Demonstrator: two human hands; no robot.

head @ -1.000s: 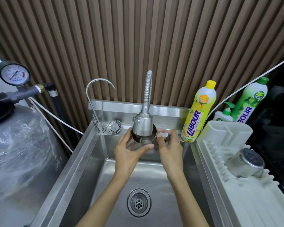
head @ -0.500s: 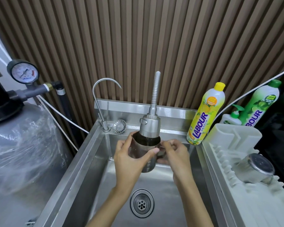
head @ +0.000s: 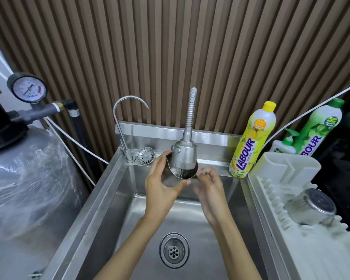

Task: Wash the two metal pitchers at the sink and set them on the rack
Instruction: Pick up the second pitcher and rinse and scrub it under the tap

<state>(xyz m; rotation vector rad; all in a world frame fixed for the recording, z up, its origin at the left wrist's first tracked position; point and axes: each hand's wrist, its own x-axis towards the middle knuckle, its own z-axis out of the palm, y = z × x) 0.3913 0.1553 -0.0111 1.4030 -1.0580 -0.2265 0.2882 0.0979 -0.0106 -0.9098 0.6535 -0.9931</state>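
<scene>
I hold a metal pitcher [head: 181, 174] up under the spray head of the flexible faucet [head: 183, 156], over the steel sink [head: 113, 199]. The faucet head hides much of the pitcher's mouth. My left hand [head: 162, 188] wraps the pitcher's left side and bottom. My right hand [head: 209, 186] grips its right side, at the handle. Water runs into the pitcher. A second metal pitcher [head: 313, 207] lies upside down on the white drying rack [head: 291, 249] at the right.
A thin gooseneck tap [head: 121, 126] and a loose strainer [head: 146, 156] stand at the sink's back left. Yellow [head: 251, 142] and green [head: 319, 128] soap bottles and a pump bottle [head: 285, 145] stand behind the rack. A wrapped tank [head: 24, 178] with a pressure gauge [head: 28, 88] is on the left. The drain [head: 174, 250] sits below.
The pitcher has been raised and tilted closer under the faucet head, which now covers more of its mouth. Both hands keep their grip.
</scene>
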